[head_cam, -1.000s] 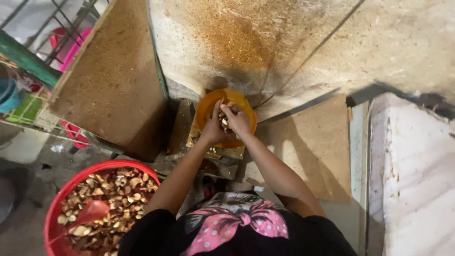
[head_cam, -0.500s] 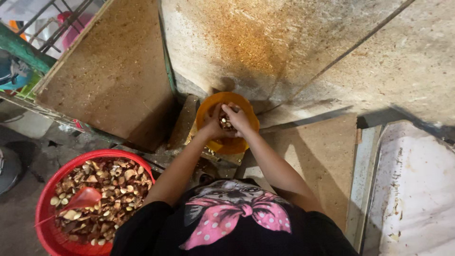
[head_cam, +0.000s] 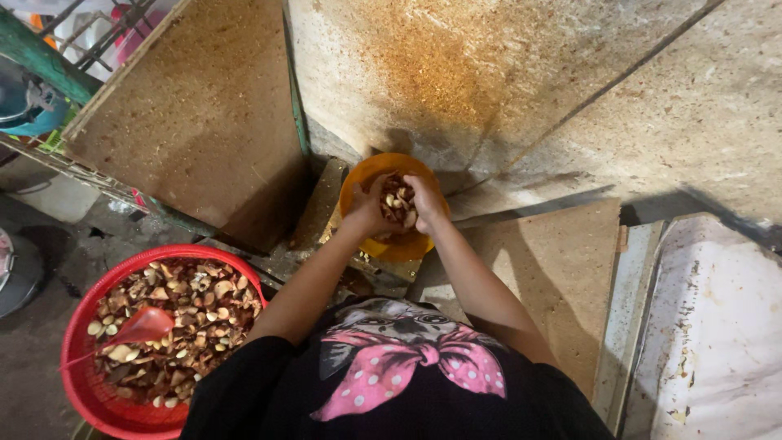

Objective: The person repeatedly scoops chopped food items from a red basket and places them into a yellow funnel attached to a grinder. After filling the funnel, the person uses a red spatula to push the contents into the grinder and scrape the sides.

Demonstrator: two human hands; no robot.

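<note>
Hands (head_cam: 397, 208) lowered into orange bowl (head_cam: 371, 175), cupping nut pieces (head_cam: 397, 204).

A bowl (head_cam: 383, 175) sits in the middle, far from the person, with pieces (head_cam: 397, 205) in it — both hands there. A basket (head_cam: 81, 326) of pieces lies near left — a scoop (head_cam: 145, 326) in it.

Dim and warm, lit from above; dark shadows at centre, bent lines at edges, slightly soft throughout.
</note>
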